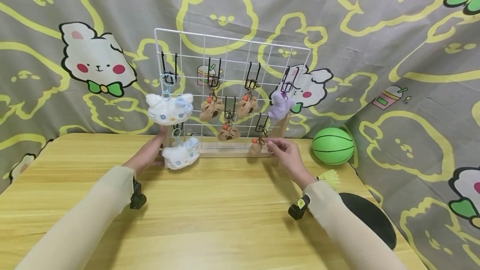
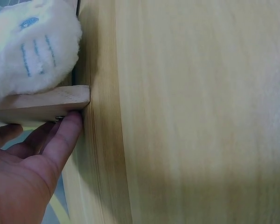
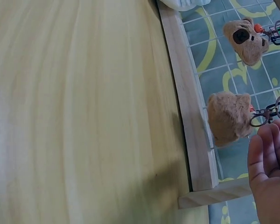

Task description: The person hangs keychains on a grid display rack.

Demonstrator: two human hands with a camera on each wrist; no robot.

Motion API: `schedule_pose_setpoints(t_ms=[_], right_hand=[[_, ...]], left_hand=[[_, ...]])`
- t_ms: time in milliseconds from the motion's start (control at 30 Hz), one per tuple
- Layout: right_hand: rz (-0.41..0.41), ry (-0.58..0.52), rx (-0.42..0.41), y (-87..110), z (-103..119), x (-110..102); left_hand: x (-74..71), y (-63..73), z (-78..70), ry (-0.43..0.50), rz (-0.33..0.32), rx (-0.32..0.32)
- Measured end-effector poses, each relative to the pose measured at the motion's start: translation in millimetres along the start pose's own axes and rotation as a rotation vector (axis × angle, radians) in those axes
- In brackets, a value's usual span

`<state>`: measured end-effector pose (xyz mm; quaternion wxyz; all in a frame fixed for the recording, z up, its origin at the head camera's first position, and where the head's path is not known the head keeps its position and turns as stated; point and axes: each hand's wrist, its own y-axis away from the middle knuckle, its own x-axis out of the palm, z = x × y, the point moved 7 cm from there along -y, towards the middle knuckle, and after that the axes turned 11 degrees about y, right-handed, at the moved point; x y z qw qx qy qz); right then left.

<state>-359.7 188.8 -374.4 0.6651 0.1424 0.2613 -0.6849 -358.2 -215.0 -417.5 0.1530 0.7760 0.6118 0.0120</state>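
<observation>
A white wire grid rack point(image 1: 227, 45) on a wooden base point(image 1: 221, 152) holds plush keychains on black hooks. At its left end, my left hand point(image 1: 153, 147) touches the wooden side of the base with its fingertips point(image 2: 71, 122). Beside that hand hangs a white cat plush point(image 1: 181, 154), with another white cat plush point(image 1: 170, 109) above it. My right hand point(image 1: 286, 157) pinches the metal ring of the lower right brown plush keychain point(image 3: 228, 119), close to its hook. That plush shows its back in the right wrist view.
Other brown plush keychains point(image 1: 228, 133) and a purple plush point(image 1: 280, 105) hang on the grid. To the right on the wooden table point(image 1: 210, 220) are a green ball point(image 1: 333, 146), a yellow shuttlecock point(image 1: 330, 178) and a black oval object point(image 1: 369, 220). Patterned cloth point(image 1: 123, 7) hangs close behind.
</observation>
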Motion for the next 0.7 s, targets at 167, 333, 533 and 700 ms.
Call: schedule_pose_setpoints(t_ms=[167, 333, 533, 700], right_hand=[[0.018, -0.005, 0.009, 5.8, -6, -1], [0.068, -0.038, -0.014, 14.9, -9, 0], [0.112, 0.106, -0.142, 27.6, -2, -3], [0.138, 0.334, -0.313, 41.6, 12, -1]], left_hand=[[-1.7, -0.3, 1.8, 0.005, -0.007, 0.0], [-0.5, 2.0, 3.7, 0.028, 0.0, -0.003], [-0.2, 8.6, 4.2, -0.025, 0.012, 0.001], [-6.7, 24.7, -2.1, -0.247, -0.009, 0.099]])
